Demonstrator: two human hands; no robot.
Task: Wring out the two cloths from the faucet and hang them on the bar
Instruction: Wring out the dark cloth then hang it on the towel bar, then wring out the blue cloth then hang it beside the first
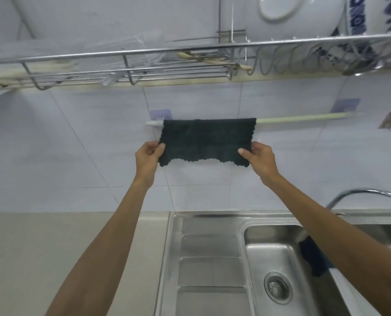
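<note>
A dark green cloth [206, 140] hangs folded over the left part of a pale bar [304, 117] fixed to the tiled wall. My left hand [147, 153] pinches the cloth's lower left corner. My right hand [259, 156] pinches its lower right corner. A second dark cloth [313, 256] shows below my right forearm, hanging over the sink basin; its upper part is hidden by the arm. The curved chrome faucet [361, 192] rises at the right edge.
A steel sink [281, 258] with a drain and a ribbed draining board [210, 263] lies below. The beige counter [64, 258] is to the left. Overhead a wire dish rack [190, 62] holds white bowls and plates [292, 14].
</note>
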